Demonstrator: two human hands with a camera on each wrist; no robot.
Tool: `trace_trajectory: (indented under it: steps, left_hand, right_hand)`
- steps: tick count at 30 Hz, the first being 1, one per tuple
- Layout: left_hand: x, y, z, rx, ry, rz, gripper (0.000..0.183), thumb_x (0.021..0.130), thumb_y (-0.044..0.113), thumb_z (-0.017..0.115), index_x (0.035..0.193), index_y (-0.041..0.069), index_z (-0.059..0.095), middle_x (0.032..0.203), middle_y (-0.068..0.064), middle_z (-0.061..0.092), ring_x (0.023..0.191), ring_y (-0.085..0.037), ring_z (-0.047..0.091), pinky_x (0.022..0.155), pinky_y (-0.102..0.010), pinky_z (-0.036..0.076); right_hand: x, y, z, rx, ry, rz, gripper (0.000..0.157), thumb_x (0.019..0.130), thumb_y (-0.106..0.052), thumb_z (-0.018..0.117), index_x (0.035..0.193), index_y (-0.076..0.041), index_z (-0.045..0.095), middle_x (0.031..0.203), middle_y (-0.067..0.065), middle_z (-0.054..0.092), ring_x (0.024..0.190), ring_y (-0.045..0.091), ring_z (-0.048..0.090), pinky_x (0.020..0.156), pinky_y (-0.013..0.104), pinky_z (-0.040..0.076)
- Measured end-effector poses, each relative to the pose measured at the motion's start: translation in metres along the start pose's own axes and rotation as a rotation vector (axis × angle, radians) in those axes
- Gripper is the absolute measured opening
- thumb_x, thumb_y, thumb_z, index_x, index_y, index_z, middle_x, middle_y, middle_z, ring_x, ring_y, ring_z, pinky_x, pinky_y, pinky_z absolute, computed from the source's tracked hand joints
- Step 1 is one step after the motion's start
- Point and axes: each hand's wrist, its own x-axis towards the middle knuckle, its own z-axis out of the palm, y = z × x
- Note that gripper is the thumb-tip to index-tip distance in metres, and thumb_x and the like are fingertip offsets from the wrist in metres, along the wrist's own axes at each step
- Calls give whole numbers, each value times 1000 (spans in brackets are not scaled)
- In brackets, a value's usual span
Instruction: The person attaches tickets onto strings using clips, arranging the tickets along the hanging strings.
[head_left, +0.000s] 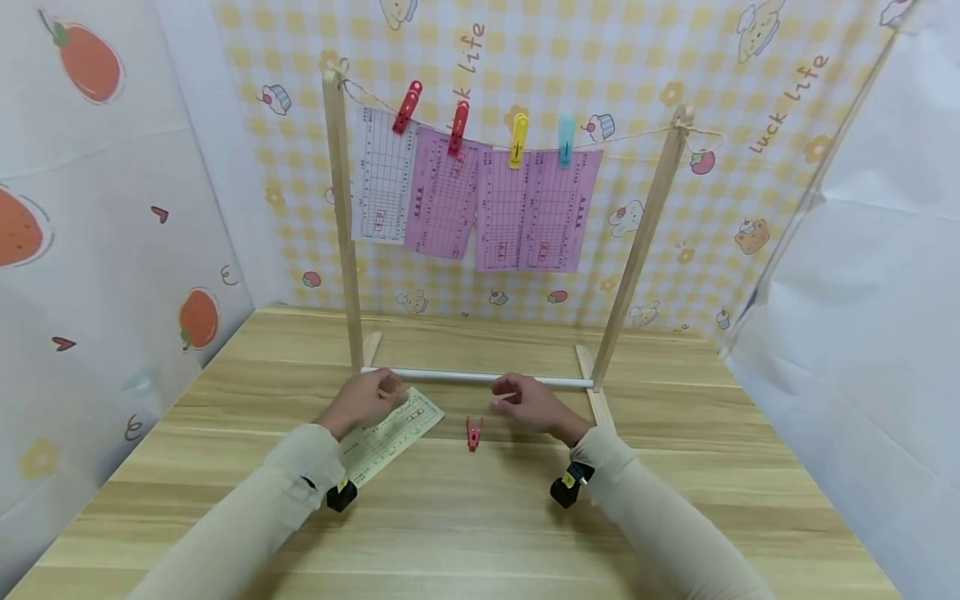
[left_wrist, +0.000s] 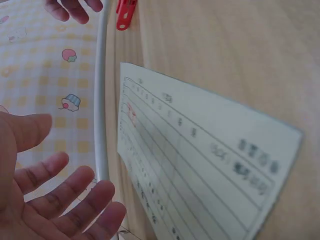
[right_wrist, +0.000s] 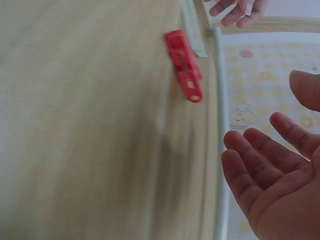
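My left hand point(head_left: 367, 402) hovers over the upper part of a pale green printed slip point(head_left: 393, 435) lying on the table; its fingers are relaxed and hold nothing, as the left wrist view shows. A red clothespin point(head_left: 474, 433) lies on the tabletop between my two hands. To the right of it is my right hand point(head_left: 536, 406), held above the table with loosely bent, empty fingers. On a string behind them hang a white slip point(head_left: 384, 179) and several pink slips point(head_left: 447, 196), pinned by two red clothespins point(head_left: 408, 107), a yellow clothespin point(head_left: 518, 140) and a light blue clothespin point(head_left: 566, 140).
A wooden frame with a left post point(head_left: 341, 217) and a right post point(head_left: 641, 250) carries the string. A white rod point(head_left: 450, 376) joins the posts low down, just beyond my hands. Behind stands a yellow checked cloth point(head_left: 675, 50); white sheets flank the table point(head_left: 465, 533).
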Motion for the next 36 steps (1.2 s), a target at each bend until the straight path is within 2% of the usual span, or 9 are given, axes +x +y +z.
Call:
trace_trajectory:
  steps: [7, 11, 15, 18, 21, 24, 27, 30, 36]
  left_hand:
    - [-2, -5, 5, 102, -31, 20, 39, 89, 20, 70, 121, 0, 59, 119, -25, 59, 110, -41, 56, 91, -53, 46]
    - [-3, -5, 7, 186, -25, 20, 51, 83, 20, 78, 124, -2, 56, 123, -26, 56, 114, -44, 52, 95, -54, 43]
    - [-4, -3, 8, 246, -40, -21, 65, 78, 23, 83, 128, -5, 52, 127, -26, 54, 117, -43, 49, 97, -53, 41]
    - [-6, -2, 9, 276, -63, -48, 70, 73, 24, 86, 127, -6, 53, 125, -25, 55, 111, -41, 52, 93, -52, 43]
    - [-7, 0, 10, 313, -94, -57, 68, 69, 22, 89, 122, -7, 57, 119, -23, 58, 100, -35, 56, 86, -49, 47]
    - [-7, 0, 12, 360, -119, -46, 60, 68, 21, 90, 113, -5, 61, 113, -21, 61, 93, -34, 58, 83, -49, 49]
    - [-7, 0, 13, 414, -128, -39, 54, 66, 22, 91, 106, -3, 64, 105, -19, 63, 92, -33, 58, 81, -48, 49]
    - [-6, 1, 16, 460, -126, -32, 49, 65, 22, 91, 99, -1, 64, 96, -14, 63, 86, -30, 58, 76, -45, 50]
    - [-2, 9, 18, 563, -109, 2, 48, 64, 23, 92, 94, 1, 61, 86, -12, 63, 82, -30, 59, 73, -45, 51]
  right_hand:
    - [-2, 4, 15, -30, -68, -76, 32, 95, -15, 63, 120, 4, 59, 121, 21, 60, 102, 31, 64, 85, 39, 53]
    - [-2, 1, 20, -59, -96, -97, 30, 94, -14, 64, 118, 4, 59, 119, 20, 61, 99, 30, 65, 81, 38, 54]
    - [-2, -1, 25, -105, -124, -91, 31, 93, -14, 65, 120, 2, 59, 115, 16, 64, 94, 22, 67, 77, 32, 53]
    - [-2, -1, 28, -152, -143, -117, 34, 92, -15, 67, 121, 0, 60, 104, 12, 66, 82, 14, 65, 73, 29, 51]
    - [-3, 0, 32, -233, -144, -169, 37, 89, -16, 70, 121, 0, 62, 91, 8, 64, 77, 12, 58, 79, 31, 49]
    - [-4, -2, 35, -328, -145, -188, 38, 88, -18, 72, 121, -1, 63, 90, 9, 62, 81, 18, 54, 86, 36, 47]
    - [-7, -4, 38, -391, -180, -156, 41, 88, -20, 71, 124, -4, 62, 108, 9, 64, 96, 21, 57, 91, 40, 46]
    - [-7, -7, 39, -447, -201, -126, 46, 87, -23, 73, 128, -7, 60, 117, 9, 64, 107, 24, 58, 95, 41, 45]
    - [-4, -10, 34, -521, -206, -95, 50, 84, -29, 76, 128, -13, 59, 119, 9, 64, 111, 27, 58, 95, 40, 45]
